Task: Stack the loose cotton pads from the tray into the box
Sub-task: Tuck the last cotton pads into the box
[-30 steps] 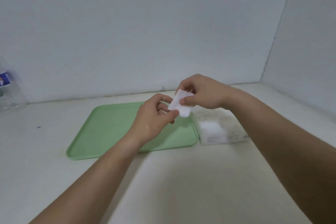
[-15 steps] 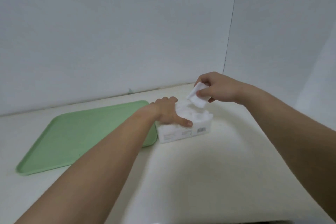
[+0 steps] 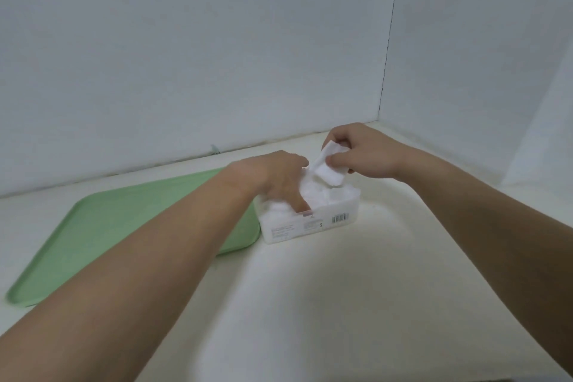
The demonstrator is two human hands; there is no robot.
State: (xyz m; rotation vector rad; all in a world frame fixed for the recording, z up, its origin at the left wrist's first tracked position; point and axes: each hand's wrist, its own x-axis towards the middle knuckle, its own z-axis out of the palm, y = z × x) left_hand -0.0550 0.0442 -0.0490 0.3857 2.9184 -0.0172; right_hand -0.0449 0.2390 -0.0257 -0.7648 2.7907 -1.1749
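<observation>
Pale grey walls (image 3: pixel 186 56) meet in a corner at the far right, above a cream table (image 3: pixel 341 304) that fills the near half of the view. On the left of it lies the green tray (image 3: pixel 124 226). No pads show on its visible surface, though the left forearm hides a strip of its right side. The white box (image 3: pixel 310 226) stands just beside the tray's right edge, barcode label facing near, heaped to the rim with packed pads (image 3: pixel 325 195).

The left hand (image 3: pixel 273 177) lies over the box's left half, fingers extended and pressing down into the pile, grasping nothing. The right hand (image 3: pixel 362 155) pinches the cotton pad (image 3: pixel 327 169) between thumb and fingers. It looks like more than one layer, but I cannot tell how many. The pad is tilted, and its lower edge is touching the heap at the far side of the box.

A second ago both hands held this pad over the tray. Half a second ago the left had moved to the box while the right held the pad just above it. Now it has come down onto the pile. The task looks nearly finished. With the box this full, the pad probably needs tucking in beside the pressing fingers.
</observation>
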